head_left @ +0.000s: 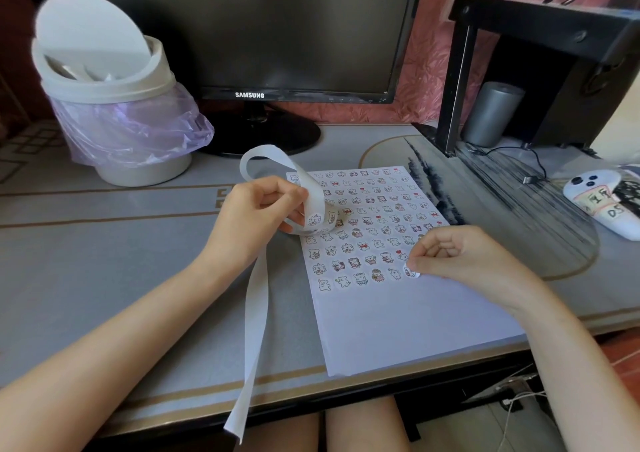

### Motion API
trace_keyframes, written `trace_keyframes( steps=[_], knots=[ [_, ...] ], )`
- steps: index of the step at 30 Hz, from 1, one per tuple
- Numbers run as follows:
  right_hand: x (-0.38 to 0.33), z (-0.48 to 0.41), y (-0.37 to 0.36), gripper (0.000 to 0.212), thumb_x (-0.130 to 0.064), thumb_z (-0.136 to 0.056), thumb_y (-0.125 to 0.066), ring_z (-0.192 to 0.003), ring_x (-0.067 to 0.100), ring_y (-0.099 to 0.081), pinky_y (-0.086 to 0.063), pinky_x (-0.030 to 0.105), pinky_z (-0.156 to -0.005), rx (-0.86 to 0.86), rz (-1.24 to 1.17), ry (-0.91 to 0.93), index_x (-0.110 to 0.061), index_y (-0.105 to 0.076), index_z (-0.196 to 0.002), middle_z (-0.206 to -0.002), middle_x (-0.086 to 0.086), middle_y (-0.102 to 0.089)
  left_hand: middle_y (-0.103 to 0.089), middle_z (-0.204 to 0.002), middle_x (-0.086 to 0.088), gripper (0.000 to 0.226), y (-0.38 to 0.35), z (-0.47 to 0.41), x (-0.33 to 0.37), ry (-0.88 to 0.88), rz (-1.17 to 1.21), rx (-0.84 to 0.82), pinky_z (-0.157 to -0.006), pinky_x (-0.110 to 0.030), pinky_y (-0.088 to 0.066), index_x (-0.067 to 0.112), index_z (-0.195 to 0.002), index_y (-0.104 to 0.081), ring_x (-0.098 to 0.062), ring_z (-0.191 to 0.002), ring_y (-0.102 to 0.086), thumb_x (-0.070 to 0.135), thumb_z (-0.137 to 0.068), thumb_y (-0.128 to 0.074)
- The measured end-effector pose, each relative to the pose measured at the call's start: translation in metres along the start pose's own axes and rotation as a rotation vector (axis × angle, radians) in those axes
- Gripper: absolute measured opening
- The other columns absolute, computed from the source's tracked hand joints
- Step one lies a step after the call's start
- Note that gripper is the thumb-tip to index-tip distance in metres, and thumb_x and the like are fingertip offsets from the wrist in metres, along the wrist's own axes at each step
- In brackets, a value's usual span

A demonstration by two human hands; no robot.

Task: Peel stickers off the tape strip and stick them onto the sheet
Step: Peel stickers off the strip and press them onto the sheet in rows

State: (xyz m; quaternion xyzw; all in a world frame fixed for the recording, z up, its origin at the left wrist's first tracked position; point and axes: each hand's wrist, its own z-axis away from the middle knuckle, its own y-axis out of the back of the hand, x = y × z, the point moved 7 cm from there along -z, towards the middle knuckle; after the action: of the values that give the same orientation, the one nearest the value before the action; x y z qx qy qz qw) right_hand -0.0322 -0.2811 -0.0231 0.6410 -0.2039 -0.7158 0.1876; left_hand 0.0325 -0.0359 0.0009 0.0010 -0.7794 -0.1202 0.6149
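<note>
A white sheet (398,327) lies on the desk, its upper part covered with several rows of small cartoon stickers. My left hand (256,216) grips a long white tape strip (258,313) above the sheet's left edge; the strip loops over the hand and its used tail hangs past the desk's front edge. A few stickers still show on the strip near my fingers. My right hand (450,254) pinches a small round sticker (411,272) and holds it against the sheet at the right end of the lowest sticker row.
A white swing-lid bin (114,112) with a purple bag stands at the back left. A black monitor (263,35) stands behind the sheet. To the right are a black shelf (540,53), a grey cylinder (491,115), cables and a white controller (602,202).
</note>
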Motion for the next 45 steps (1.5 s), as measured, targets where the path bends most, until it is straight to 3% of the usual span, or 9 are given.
trace_keyframes(
  steps=[12,17,24,29,38,45],
  knots=[
    [0.0006,-0.0006,-0.0024,0.013,-0.004,-0.074,-0.076,-0.063,0.008,-0.052,-0.043,0.015,-0.062,0.023,-0.003,0.051,-0.015,-0.07,-0.07,-0.068,-0.001,-0.066,-0.071,-0.069,0.002,0.024,0.0003,0.0002,-0.0005,-0.004,0.004,-0.006,-0.06,-0.019,-0.05,0.019,-0.07,-0.066,-0.011,-0.067,-0.066,0.014,-0.091,-0.057],
    [0.0035,0.0009,-0.0009,0.012,-0.008,-0.072,-0.079,-0.059,0.01,-0.042,-0.035,0.011,-0.053,0.049,-0.019,0.065,-0.016,-0.07,-0.071,-0.06,-0.008,-0.054,-0.07,-0.069,0.002,0.025,0.0001,0.0003,-0.0001,-0.007,0.006,-0.004,-0.059,-0.018,-0.049,0.019,-0.069,-0.066,-0.011,-0.066,-0.066,0.013,-0.091,-0.057],
    [0.0076,-0.0019,0.0024,0.016,-0.007,-0.076,-0.075,-0.067,0.018,-0.045,-0.039,0.029,-0.065,0.081,-0.031,0.078,-0.017,-0.063,-0.08,-0.07,0.0,-0.054,-0.071,-0.069,0.003,0.025,-0.0004,0.0009,0.0005,-0.01,0.003,-0.005,-0.059,-0.018,-0.049,0.02,-0.069,-0.066,-0.01,-0.067,-0.066,0.014,-0.092,-0.057],
    [0.0069,-0.001,-0.0004,0.014,-0.015,-0.073,-0.079,-0.062,0.012,-0.042,-0.037,0.024,-0.06,0.092,-0.037,0.081,-0.016,-0.065,-0.077,-0.069,0.001,-0.054,-0.071,-0.069,0.003,0.023,-0.0003,0.0005,-0.0003,-0.008,0.002,-0.003,-0.06,-0.019,-0.05,0.019,-0.071,-0.067,-0.011,-0.067,-0.066,0.014,-0.091,-0.057],
    [0.0083,-0.0005,-0.0043,0.012,-0.011,-0.079,-0.073,-0.048,0.003,-0.037,-0.032,0.013,-0.051,0.192,-0.011,0.104,-0.019,-0.065,-0.075,-0.062,-0.006,-0.052,-0.069,-0.066,0.004,0.023,-0.0001,0.0002,0.0,-0.015,0.012,0.003,-0.06,-0.02,-0.052,0.015,-0.071,-0.066,-0.009,-0.065,-0.065,0.013,-0.092,-0.057],
    [0.0022,0.0009,-0.0075,0.01,-0.012,-0.076,-0.075,-0.057,0.009,-0.044,-0.039,0.025,-0.061,0.144,-0.027,0.109,-0.019,-0.068,-0.074,-0.065,-0.005,-0.058,-0.068,-0.071,-0.004,0.019,0.0019,-0.001,0.001,-0.017,0.047,0.022,-0.061,-0.026,-0.055,0.007,-0.076,-0.065,-0.01,-0.063,-0.063,0.012,-0.093,-0.056]
  ],
)
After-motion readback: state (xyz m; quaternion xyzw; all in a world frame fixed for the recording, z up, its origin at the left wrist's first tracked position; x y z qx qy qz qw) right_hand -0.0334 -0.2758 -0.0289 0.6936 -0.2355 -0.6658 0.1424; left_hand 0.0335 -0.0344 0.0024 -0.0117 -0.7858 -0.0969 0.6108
